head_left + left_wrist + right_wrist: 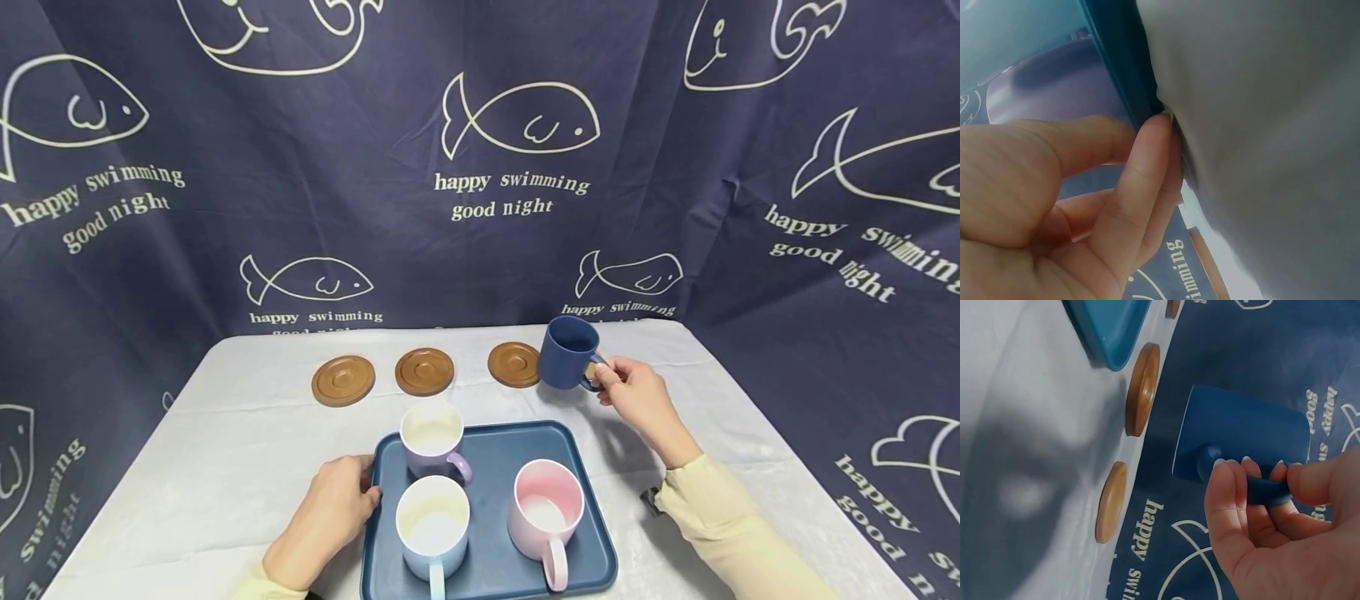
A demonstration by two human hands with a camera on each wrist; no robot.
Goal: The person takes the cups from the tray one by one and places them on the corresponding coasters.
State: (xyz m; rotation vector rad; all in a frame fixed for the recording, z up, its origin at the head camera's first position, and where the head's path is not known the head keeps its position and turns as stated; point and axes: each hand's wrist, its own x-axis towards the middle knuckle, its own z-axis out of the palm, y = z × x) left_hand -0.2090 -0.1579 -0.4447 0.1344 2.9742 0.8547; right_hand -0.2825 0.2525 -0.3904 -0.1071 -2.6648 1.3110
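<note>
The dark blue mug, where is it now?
In the head view, the dark blue mug is right of centre, held by its handle in the right hand, beyond the tray and just right of a wooden coaster.

"What do we have in our right grip [643,402]?"

"A dark blue mug [562,358], upright and off the bench [187,450], its handle pinched, its body just left of that grip."

"And beside our left grip [328,504]?"

"A blue tray [491,471], rectangular, rounded at the corners, lying flat rightward of that grip, its left rim held."
</note>
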